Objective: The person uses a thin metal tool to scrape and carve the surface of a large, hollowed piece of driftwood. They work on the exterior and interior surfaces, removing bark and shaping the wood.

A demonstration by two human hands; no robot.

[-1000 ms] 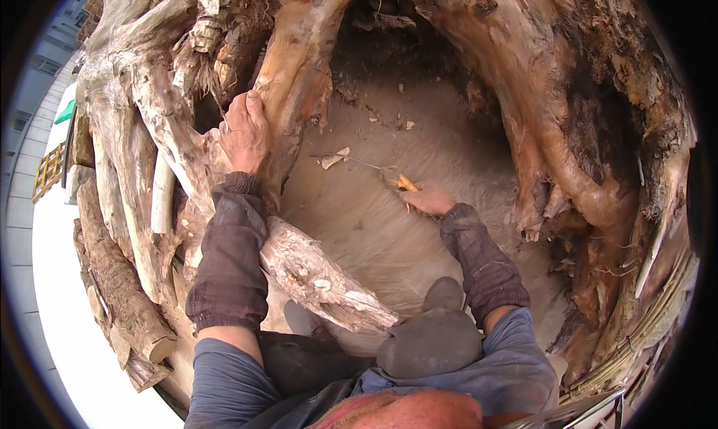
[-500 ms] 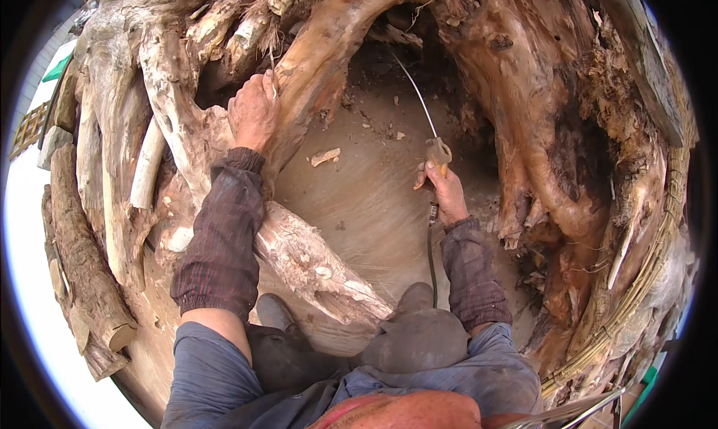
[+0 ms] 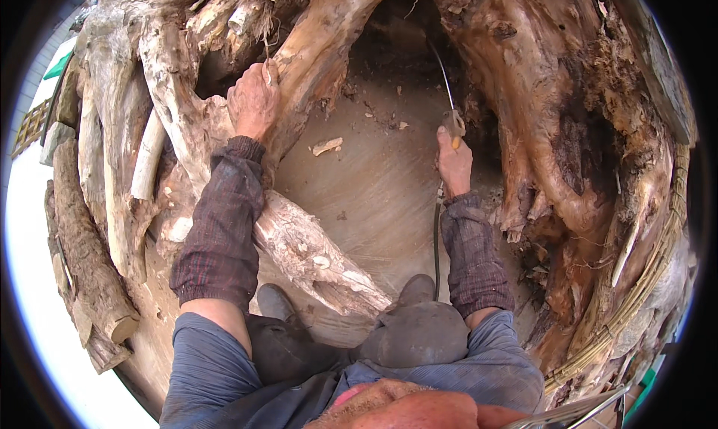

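Note:
A big gnarled tree root arches in front of me, with a dark hollow beneath it. My left hand is closed on the root's left limb, its fingers curled over the wood. In my right hand is an air blow gun with a grey body and some orange showing, held in a closed grip. Its long thin metal nozzle points forward into the shaded hollow, where the tip is hard to make out. From the grip's lower end a dark hose runs back beside my knee.
A pale broken root piece slants across the floor between my arms. Thick reddish roots stand close on the right. Cut logs lie at the left, and a wood chip rests on the dusty floor.
My right hand has moved forward and slightly right with the blow gun, and its nozzle has swung to the right. My left hand keeps its place on the root.

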